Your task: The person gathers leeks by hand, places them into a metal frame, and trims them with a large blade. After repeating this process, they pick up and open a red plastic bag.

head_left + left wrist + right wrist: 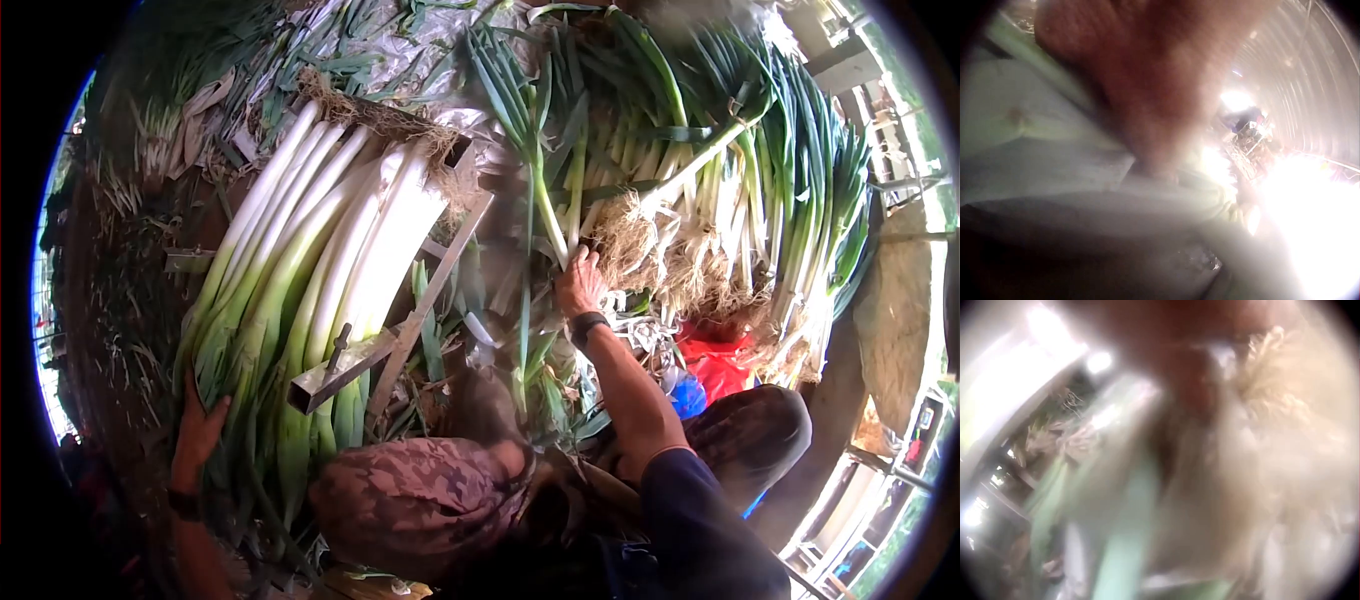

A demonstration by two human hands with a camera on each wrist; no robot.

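A bundle of thick leeks (300,230) with white shanks lies in a metal frame (340,375), roots at the far end. My left hand (200,430) rests along the left side of their green leaves, thumb spread from the fingers. In the left wrist view, that hand (1141,69) is blurred against pale leek leaves (1054,162). To the right, my right hand (580,285) grips the lower end of a single leek (545,205), beside a pile of rooted leeks (720,190). The right wrist view is blurred, with the hand (1191,362) close to tan roots (1272,381).
A metal bar (430,300) slants along the frame's right side. Between the legs lie loose leaves and scraps. A red plastic bag (715,360) and a blue round object (688,396) sit near the right knee (750,440). More leaves and plastic sheeting (430,60) spread at the back.
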